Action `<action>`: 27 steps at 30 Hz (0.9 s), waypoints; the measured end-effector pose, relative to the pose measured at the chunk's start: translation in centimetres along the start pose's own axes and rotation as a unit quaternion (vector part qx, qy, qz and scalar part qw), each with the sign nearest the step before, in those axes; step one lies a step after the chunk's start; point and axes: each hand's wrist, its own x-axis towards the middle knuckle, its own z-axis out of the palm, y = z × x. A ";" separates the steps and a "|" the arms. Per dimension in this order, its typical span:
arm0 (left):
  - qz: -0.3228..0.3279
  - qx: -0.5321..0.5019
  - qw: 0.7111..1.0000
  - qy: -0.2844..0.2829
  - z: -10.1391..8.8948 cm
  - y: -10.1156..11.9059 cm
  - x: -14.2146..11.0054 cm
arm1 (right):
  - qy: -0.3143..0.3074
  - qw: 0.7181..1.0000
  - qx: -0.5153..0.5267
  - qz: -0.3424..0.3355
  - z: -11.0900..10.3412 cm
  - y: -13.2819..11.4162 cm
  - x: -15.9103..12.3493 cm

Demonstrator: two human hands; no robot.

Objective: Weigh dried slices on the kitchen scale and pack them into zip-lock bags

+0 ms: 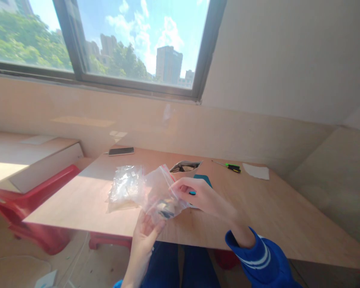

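Observation:
Between my two hands, above the table's near edge, is a clear zip bag (159, 186) with a red strip along its top. Small dark and light pieces (166, 209) lie in the bag's lower part, too blurred to name. My left hand (148, 229) grips the bottom left of the bag, thumb toward me. At the upper right edge, by the red strip, the fingers of my right hand (195, 194) pinch the bag. Partly hidden behind my right hand is a teal flat thing (204, 179). An open pouch (186, 169) with dark contents stands just behind the bag.
A stack of clear plastic bags (126, 186) lies left of my hands. Farther back are a phone (121, 151), a green-and-black screwdriver (233, 168) and a white paper piece (256, 171). Red stools (48, 204) stand at the left beside another table (33, 152).

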 end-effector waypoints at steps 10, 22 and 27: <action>0.002 0.021 1.000 0.016 0.7 0.0 0.0 | -0.075 0.996 -0.015 -0.044 0.3 -0.1 -0.7; -0.012 -0.032 0.999 0.021 1.3 0.9 -0.5 | 0.079 0.996 0.026 0.029 -1.1 1.3 0.0; -0.018 -0.056 0.997 0.041 1.6 1.7 -0.8 | 0.187 0.975 0.119 0.021 -2.5 2.6 2.0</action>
